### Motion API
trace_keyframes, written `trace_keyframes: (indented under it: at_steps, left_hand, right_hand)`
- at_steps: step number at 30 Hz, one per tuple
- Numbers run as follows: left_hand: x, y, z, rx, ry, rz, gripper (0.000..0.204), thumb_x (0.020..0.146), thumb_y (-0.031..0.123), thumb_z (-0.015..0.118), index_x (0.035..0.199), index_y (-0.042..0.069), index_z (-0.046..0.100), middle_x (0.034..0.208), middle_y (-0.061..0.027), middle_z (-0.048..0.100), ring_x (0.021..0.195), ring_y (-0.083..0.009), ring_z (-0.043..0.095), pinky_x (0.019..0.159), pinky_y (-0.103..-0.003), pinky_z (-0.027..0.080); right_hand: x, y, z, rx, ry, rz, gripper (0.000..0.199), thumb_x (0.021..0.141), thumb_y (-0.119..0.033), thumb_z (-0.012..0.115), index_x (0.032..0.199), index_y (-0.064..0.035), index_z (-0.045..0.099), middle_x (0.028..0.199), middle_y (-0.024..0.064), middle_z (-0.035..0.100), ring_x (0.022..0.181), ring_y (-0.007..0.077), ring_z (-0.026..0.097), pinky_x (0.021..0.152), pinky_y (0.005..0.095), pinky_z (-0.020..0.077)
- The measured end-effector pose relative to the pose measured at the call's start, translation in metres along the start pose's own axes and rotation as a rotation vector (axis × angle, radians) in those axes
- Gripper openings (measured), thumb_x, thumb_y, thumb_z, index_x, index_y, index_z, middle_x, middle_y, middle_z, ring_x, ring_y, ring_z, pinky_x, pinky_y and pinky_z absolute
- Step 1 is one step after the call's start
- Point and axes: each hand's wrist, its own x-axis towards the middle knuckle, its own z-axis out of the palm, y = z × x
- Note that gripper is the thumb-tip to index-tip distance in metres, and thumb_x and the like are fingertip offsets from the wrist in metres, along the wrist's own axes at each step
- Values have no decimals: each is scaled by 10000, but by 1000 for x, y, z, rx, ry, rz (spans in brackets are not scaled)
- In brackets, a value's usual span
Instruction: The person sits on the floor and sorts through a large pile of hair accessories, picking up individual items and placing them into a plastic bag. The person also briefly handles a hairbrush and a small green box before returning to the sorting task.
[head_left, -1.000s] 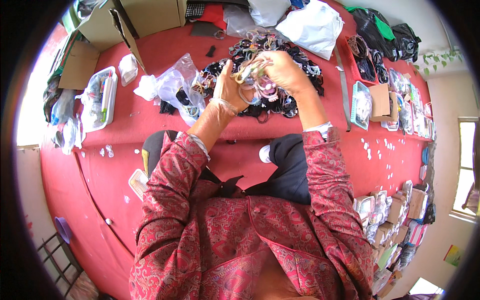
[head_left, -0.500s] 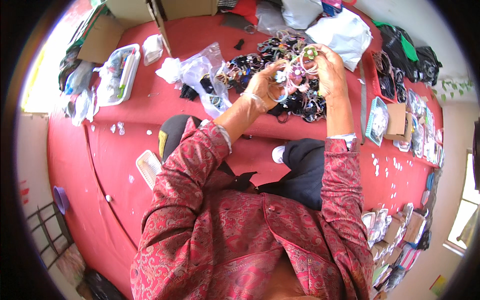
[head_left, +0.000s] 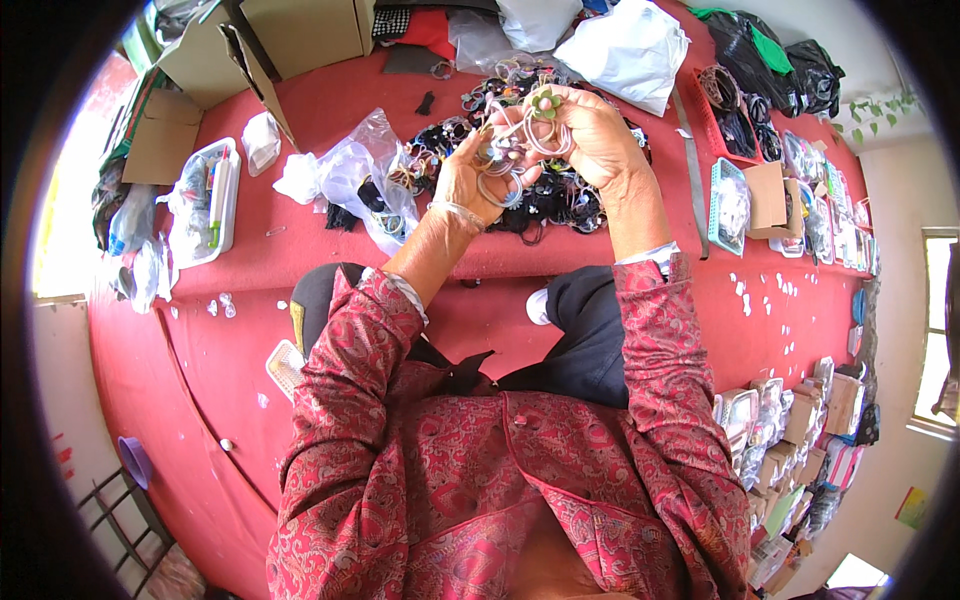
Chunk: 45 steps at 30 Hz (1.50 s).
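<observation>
Several pale elastic hair ties (head_left: 503,152) with small flower charms are bunched between my hands, above a pile. My left hand (head_left: 466,185) is closed on part of the bunch, including light-blue and pinkish loops. My right hand (head_left: 603,142) pinches a hair tie with a green flower (head_left: 546,104), its pale loops hanging down toward the left hand. Beneath lies a big heap of mixed hair ties (head_left: 570,205), many black, some coloured and beaded. Part of the heap is hidden by my hands.
A clear plastic bag (head_left: 365,165) lies left of the heap, and a white bag (head_left: 625,50) behind it. A white tray (head_left: 232,205) stands far left beside open cardboard boxes (head_left: 165,150). Right are a red basket (head_left: 722,135), a turquoise basket (head_left: 716,215) and packed goods.
The view has shifted, so the scene sits further left. My hands still hold the hair ties; the green-flower one now hangs lower from the right fingers, its loops more bunched.
</observation>
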Motion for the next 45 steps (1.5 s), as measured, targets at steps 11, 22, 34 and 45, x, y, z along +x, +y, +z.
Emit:
trace_keyframes:
  at_steps: [11,22,34,45]
  left_hand:
    - [6,-1,-14,-31,-104,3,362,923,292,331,1150,42,463,1076,-150,563,976,-315,567,813,-469,476]
    - [2,-3,3,96,57,-84,343,875,292,423,1126,76,514,1002,-106,596,857,-242,599,723,-378,520]
    - [1,-11,5,130,-63,-123,289,889,177,417,1107,12,512,1056,-122,587,929,-238,586,766,-369,522]
    - [2,-3,-5,162,43,-87,260,882,239,473,1048,45,524,951,-130,589,889,-290,589,749,-393,519]
  right_hand:
    - [-2,3,7,-296,-29,0,196,862,-93,411,876,36,557,731,85,594,588,122,585,461,228,502]
    - [-1,4,-3,-34,122,-99,146,807,-2,431,873,28,557,686,69,568,528,125,543,436,241,469]
    - [4,22,-29,-1168,273,-332,181,642,-146,601,757,-8,622,705,169,612,676,310,607,626,385,471]
    - [-13,-6,-24,-390,172,-224,131,756,-89,504,827,-23,592,641,21,572,493,74,497,415,204,368]
